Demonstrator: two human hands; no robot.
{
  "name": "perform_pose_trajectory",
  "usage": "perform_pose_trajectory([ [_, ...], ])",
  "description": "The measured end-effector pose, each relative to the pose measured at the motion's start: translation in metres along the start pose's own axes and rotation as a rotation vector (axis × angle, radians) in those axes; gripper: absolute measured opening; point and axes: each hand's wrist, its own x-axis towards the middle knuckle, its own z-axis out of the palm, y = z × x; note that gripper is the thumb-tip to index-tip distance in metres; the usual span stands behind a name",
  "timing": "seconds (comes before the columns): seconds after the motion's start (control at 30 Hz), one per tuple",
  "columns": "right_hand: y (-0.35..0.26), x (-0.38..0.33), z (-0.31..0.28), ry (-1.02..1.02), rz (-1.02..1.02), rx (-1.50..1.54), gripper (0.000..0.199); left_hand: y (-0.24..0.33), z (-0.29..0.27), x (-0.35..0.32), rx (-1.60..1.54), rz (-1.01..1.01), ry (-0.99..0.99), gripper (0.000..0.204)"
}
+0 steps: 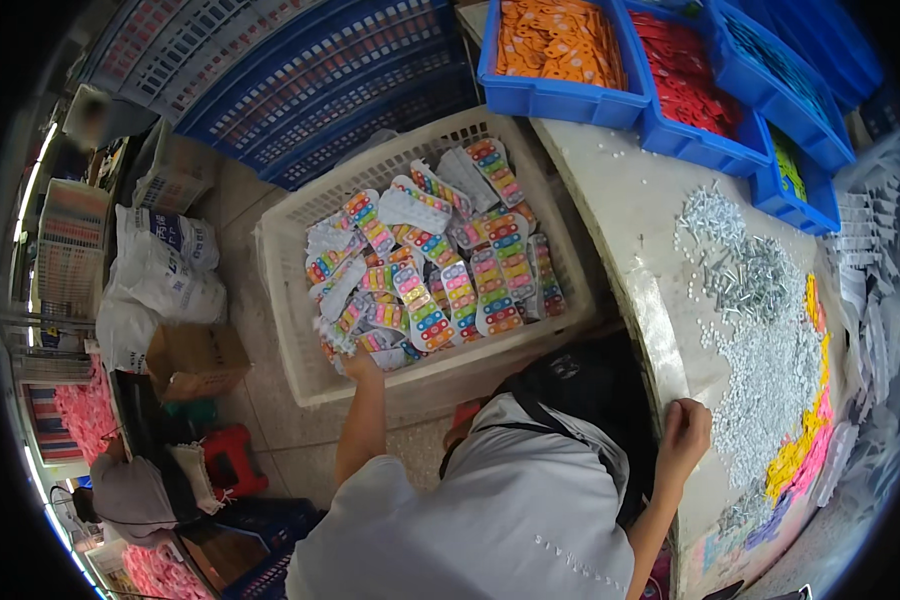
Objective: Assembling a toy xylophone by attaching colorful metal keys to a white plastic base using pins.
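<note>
My left hand (362,363) reaches into the near left corner of a white plastic crate (282,300). A whitish studded piece (339,337) lies at its fingertips, and the fingers are partly hidden, so their grip does not show. Heaped in the crate are flat plastic pieces (423,308) with rows of rainbow-coloured round spots; some show pale backs. My right hand (684,428) rests at the edge of the worktable (610,215) with its fingers curled in. Whatever those fingers may hold is hidden. Close to it, small whitish parts (760,400) lie spread over the table.
Blue bins (570,100) hold orange, red, teal and green parts at the far right. Metal pins (755,280) and yellow parts (800,450) lie on the table. Stacked blue crates (340,100) stand behind the white crate. Leftward are white sacks (165,265), a cardboard box (198,360) and another person (135,495).
</note>
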Motion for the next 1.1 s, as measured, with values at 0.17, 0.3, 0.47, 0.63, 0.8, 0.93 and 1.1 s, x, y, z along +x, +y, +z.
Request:
perform_pose_trajectory([
  [0.17,0.007,-0.003,0.007,0.041,0.009,-0.067,0.003,0.074,-0.008,-0.031,0.983,0.679,-0.193,0.081],
  [0.3,0.007,-0.001,0.006,0.071,-0.001,-0.072,0.004,0.115,-0.020,0.006,1.252,0.767,-0.716,0.100],
  [0.47,0.006,-0.004,0.009,0.084,0.003,-0.089,0.004,0.133,-0.030,-0.007,1.380,0.877,-0.881,0.108],
  [0.63,-0.001,-0.007,0.012,0.092,0.010,-0.045,0.004,0.132,-0.003,0.007,1.044,0.829,-0.582,0.090],
  [0.8,0.006,-0.005,0.004,0.140,-0.025,-0.097,0.007,0.250,0.126,-0.115,0.311,1.014,-0.657,0.057],
  [0.93,0.008,-0.001,0.008,0.161,-0.084,-0.052,0.009,0.338,0.165,-0.262,-0.073,1.205,-0.846,0.042],
  [1.1,0.013,-0.002,-0.014,0.166,-0.029,0.195,0.010,0.397,0.153,-0.416,-0.417,1.611,-1.121,0.030],
])
